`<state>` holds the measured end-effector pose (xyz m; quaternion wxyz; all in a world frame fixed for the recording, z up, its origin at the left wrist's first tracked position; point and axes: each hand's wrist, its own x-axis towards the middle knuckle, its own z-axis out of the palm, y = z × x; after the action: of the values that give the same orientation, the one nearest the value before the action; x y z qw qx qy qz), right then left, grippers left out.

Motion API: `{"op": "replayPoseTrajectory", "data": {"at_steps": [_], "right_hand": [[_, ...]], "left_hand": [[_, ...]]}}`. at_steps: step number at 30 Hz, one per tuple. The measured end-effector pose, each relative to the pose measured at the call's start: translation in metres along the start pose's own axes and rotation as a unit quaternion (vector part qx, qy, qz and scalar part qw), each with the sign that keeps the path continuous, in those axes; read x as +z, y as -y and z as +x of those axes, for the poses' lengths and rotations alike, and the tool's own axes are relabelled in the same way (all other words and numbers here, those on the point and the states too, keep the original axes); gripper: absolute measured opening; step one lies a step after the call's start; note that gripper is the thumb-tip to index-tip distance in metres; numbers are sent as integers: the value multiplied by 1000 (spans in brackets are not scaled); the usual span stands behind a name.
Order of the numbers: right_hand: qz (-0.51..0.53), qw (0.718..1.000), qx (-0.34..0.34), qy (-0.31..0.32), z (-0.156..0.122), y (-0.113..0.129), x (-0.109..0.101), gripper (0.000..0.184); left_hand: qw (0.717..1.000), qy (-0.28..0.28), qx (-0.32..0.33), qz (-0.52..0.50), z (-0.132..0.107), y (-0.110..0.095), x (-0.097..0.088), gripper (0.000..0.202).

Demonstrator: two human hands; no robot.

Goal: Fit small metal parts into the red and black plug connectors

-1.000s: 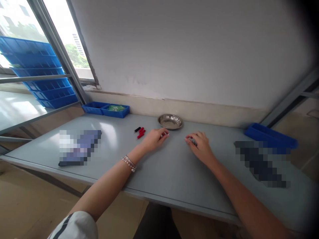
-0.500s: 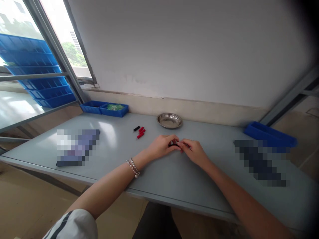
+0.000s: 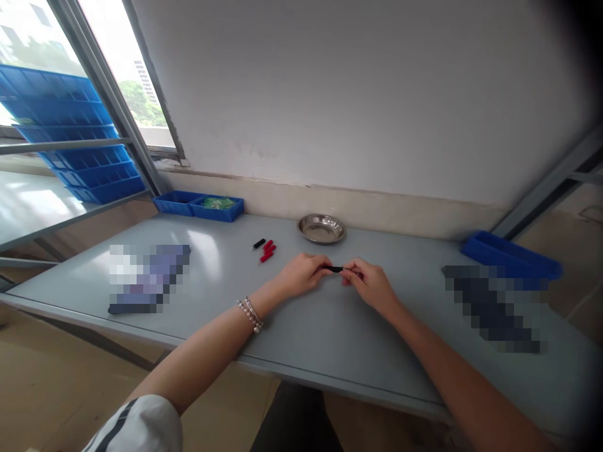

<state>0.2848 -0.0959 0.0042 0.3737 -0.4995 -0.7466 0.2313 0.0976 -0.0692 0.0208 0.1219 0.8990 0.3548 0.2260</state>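
Observation:
My left hand [image 3: 304, 274] and my right hand [image 3: 370, 282] meet over the middle of the grey table [image 3: 306, 326], just above its surface. Between their fingertips is a small black cylindrical piece [image 3: 334, 269], pinched at its left end by my left hand. My right hand pinches at its right end, where something thin and too small to name shows. A bracelet sits on my left wrist. To the left lie two red pieces [image 3: 267, 251] and one black piece [image 3: 259, 243], loose on the table. A shallow metal dish [image 3: 321, 228] stands behind my hands.
Small blue bins [image 3: 200, 206] stand at the back left by the window, one with green contents. Blue trays [image 3: 70, 138] are stacked beyond the window frame. A blue tray [image 3: 511, 256] sits at the right. Blurred patches cover things at the left and right of the table.
My hands came together from apart, near the dish, toward the table's middle. They now hold the black piece stretched between them, a little further apart than half a second ago.

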Motion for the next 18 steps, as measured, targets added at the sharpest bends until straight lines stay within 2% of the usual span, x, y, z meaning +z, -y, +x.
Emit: {"op": "replayPoseTrajectory", "data": {"at_steps": [4, 9, 14, 18], "right_hand": [[50, 998, 22, -6, 1, -4, 3, 14], [113, 992, 58, -3, 2, -1, 2, 25], [20, 999, 25, 19, 1, 5, -2, 42], [-21, 1000, -6, 6, 2, 3, -4, 36]], "left_hand": [[1000, 9, 0, 2, 0, 1, 0, 23], [1000, -14, 12, -10, 0, 1, -1, 24], [999, -25, 10, -17, 0, 0, -2, 23], [1000, -22, 3, -12, 0, 0, -3, 23]]}}
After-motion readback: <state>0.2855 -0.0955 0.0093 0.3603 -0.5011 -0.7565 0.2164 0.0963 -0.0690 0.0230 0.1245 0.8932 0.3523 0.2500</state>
